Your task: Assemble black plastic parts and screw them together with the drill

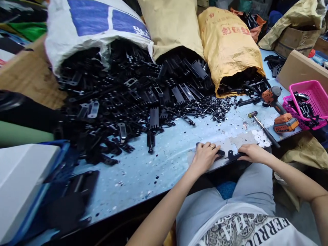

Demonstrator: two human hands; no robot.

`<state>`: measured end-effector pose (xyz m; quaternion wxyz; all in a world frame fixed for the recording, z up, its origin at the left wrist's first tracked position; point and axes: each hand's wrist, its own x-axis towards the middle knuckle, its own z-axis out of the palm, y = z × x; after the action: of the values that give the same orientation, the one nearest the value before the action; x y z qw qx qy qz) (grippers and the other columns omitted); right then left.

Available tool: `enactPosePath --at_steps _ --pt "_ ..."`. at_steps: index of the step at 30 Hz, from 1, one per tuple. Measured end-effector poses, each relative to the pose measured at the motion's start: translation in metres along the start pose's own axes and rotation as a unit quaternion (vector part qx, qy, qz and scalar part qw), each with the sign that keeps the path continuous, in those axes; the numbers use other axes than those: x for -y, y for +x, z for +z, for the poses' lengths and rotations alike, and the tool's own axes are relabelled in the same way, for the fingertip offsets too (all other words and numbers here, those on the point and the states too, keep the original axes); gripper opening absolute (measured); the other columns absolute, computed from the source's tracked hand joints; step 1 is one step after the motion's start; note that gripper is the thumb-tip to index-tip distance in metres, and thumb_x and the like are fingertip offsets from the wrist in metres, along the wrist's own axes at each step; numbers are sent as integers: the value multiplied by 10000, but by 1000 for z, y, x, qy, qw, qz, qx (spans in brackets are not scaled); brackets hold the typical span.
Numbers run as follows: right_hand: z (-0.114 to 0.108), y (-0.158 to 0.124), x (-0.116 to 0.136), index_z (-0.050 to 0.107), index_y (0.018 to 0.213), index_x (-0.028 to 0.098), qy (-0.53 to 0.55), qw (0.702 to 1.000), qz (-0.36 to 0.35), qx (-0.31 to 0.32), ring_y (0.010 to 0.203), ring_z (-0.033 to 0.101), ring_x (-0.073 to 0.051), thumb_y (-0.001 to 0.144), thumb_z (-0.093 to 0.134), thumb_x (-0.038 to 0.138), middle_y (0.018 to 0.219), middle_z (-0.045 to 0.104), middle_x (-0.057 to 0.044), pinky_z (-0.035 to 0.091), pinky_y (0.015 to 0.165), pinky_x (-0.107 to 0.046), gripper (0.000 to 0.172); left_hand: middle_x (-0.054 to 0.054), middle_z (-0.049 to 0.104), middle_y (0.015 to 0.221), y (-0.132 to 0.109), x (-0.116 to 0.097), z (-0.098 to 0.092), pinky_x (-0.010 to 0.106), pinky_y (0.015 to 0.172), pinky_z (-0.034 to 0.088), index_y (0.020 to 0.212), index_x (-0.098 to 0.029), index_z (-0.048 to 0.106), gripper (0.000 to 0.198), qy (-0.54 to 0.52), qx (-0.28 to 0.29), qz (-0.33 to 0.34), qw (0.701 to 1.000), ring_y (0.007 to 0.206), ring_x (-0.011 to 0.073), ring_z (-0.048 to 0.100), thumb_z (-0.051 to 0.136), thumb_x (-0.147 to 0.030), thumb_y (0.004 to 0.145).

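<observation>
My left hand (204,158), with a ring on one finger, is closed over a dark elongated part (220,153) near the front edge of the table; its rounded end sticks out past the fingers. To the right, my right hand (252,153) pinches a black plastic piece (232,156) with a raised tab. Fingers hide much of both pieces. Beneath them lies a greyish sheet (225,145) on the blue tabletop (164,153). White round discs (260,137) sit just beyond my right hand, beside a hammer (263,128).
A large heap of black plastic parts (123,102) spills from a white-and-blue sack (89,20), a beige sack (171,27) and a yellow sack (228,44). Small pins (217,107) lie before them. An orange cordless driver (280,109) and pink baskets (314,99) stand at right.
</observation>
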<state>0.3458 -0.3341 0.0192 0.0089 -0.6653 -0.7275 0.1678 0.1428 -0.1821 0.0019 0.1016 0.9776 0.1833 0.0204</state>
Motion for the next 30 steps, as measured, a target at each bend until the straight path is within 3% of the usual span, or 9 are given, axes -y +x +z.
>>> enactPosePath --at_steps 2,6,8,11,13,19,24,28,30 --pt "3 4 -1 580 951 165 -2 1000 -14 6 784 576 -164 906 469 465 859 607 -68 349 644 -241 323 104 634 971 5 -7 -2 438 842 359 1125 -197 573 287 14 22 -11 1000 971 259 524 472 -281 871" --pt "9 13 2 592 923 159 -35 999 -30 3 771 567 -159 916 416 498 850 602 -73 328 630 -242 381 108 579 1136 8 -17 2 389 856 373 1260 -195 462 375 -50 28 -23 998 1046 235 503 360 -241 902" --pt "11 17 5 593 939 167 -49 998 -34 1 747 567 -147 921 400 501 858 602 -66 307 604 -241 386 108 567 1158 8 -19 5 392 878 380 1242 -185 462 371 -82 27 -33 996 1066 241 501 341 -311 915" --pt "14 20 10 592 951 182 -75 997 -22 -11 708 561 -135 924 397 501 864 600 -53 274 569 -247 375 127 575 1113 6 -20 10 422 858 409 1165 -163 485 510 -97 17 -47 994 1030 287 523 465 -546 829" --pt "15 20 15 590 956 187 -97 995 -16 -34 720 557 -143 931 383 498 870 598 -55 264 568 -256 374 128 581 1081 3 -18 15 407 809 435 1150 -165 470 602 -103 -2 -42 994 982 293 550 573 -592 738" --pt "3 16 33 588 963 176 -138 986 -27 -87 768 524 -171 961 362 418 869 598 -81 267 613 -284 331 89 607 1014 -10 -11 26 334 755 463 1108 -195 463 377 -137 -72 -11 988 953 241 593 580 -376 799" --pt "0 18 31 597 933 168 -141 985 -47 -90 767 514 -169 952 397 405 854 597 -83 275 630 -287 311 79 620 983 -15 -12 28 326 746 474 1075 -200 493 363 -140 -83 -1 987 918 226 608 584 -411 795" --pt "21 20 13 613 905 160 -100 988 -27 -114 802 523 -168 922 444 454 845 597 -70 314 669 -278 339 101 605 1063 3 -12 24 368 829 475 1124 -193 506 444 -143 -45 23 988 1019 248 570 607 -451 778" --pt "29 21 0 622 918 160 -61 989 -18 -135 873 531 -179 889 492 481 905 608 -75 344 731 -286 348 117 579 1133 25 -8 16 394 892 459 1148 -188 517 451 -158 -72 2 985 1075 251 541 616 -433 782"
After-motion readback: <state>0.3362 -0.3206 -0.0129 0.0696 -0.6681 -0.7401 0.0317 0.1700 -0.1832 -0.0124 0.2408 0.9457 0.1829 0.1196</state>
